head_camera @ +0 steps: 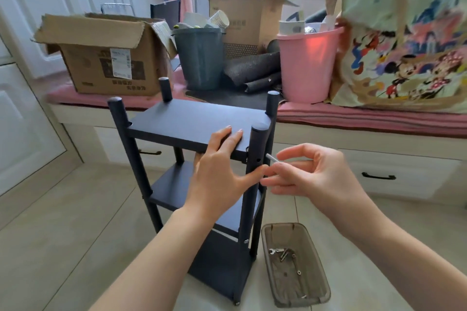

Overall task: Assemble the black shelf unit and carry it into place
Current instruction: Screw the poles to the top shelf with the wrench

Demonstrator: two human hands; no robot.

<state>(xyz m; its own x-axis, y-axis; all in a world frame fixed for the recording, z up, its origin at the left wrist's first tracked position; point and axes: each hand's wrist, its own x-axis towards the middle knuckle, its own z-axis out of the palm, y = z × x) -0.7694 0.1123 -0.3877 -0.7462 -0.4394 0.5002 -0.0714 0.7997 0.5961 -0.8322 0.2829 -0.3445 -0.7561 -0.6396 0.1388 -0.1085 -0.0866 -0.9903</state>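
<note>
Right grip (298,171) pinching screw (271,158), tray (316,295) holding screws (284,255)

A pink bucket (307,65) stands on the window seat's pink cushion (366,118). Left of the bucket stands a grey bin (199,58) stuffed with paper cups; farther left, an open cardboard box (106,58). Right of it leans a cartoon-print bag (404,40).
</note>
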